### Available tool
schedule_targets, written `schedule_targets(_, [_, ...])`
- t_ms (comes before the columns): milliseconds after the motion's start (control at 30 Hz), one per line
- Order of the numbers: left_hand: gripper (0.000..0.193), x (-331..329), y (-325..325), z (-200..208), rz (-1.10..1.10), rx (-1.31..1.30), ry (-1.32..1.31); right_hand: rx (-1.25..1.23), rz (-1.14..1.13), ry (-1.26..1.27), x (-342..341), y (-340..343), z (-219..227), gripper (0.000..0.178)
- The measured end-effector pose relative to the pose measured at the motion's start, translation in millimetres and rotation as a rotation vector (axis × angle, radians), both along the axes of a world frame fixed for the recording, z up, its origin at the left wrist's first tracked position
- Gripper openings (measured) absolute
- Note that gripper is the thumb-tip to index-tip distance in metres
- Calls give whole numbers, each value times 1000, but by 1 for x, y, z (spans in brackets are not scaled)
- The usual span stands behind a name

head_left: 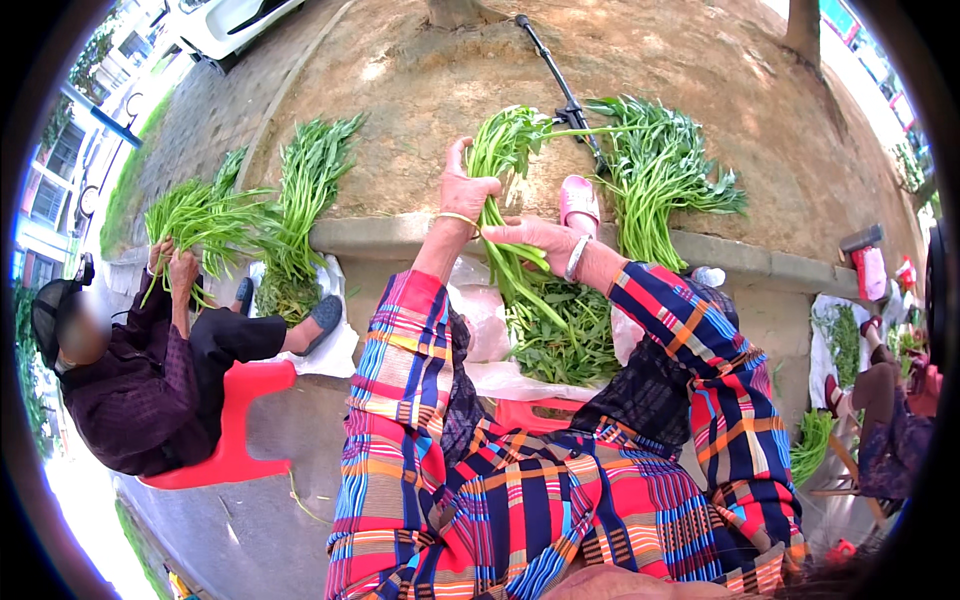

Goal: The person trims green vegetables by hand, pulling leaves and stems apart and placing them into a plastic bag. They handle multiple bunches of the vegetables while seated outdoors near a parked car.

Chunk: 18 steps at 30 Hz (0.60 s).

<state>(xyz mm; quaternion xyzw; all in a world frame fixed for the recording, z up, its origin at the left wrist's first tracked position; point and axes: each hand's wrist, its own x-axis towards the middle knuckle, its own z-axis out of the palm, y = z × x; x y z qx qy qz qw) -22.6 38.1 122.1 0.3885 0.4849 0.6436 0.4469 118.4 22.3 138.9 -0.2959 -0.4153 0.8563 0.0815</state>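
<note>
My left hand (466, 192) is wrapped round the upper part of a bunch of water spinach (508, 140), its leafy tops bending over to the right. Lower on the same bunch, my right hand (545, 238) closes its fingers about the stems, which slant down between my knees. One long stem sticks out to the right from the top. Below my hands, loose leaves and stems form a heap (568, 345) on a white plastic sheet (490, 378). A larger pile of water spinach (655, 190) rests over the curb, right of my hands.
To the left, a person on a red stool (235, 430) handles greens beside another pile (305, 190). A black pole (548, 62) lies on the bare soil beyond the curb (750, 262). More people and greens (812, 445) are at the far right.
</note>
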Motion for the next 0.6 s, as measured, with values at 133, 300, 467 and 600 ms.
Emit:
schedule_targets(133, [76,1,3,-3,36,-65,-39,-76,-27,107,-1,-14,6,39])
schedule_targets(300, [78,7,5,-5,-11,-52,-130,-28,-42,134,-1,-16,-18,45])
schedule_targets(467, [80,3,4,-7,-83,-62,-184,117,-197,20,-7,-28,-22,46])
schedule_targets(600, [80,7,3,-4,-103,-73,-188,164,-187,68,-3,-31,-11,44])
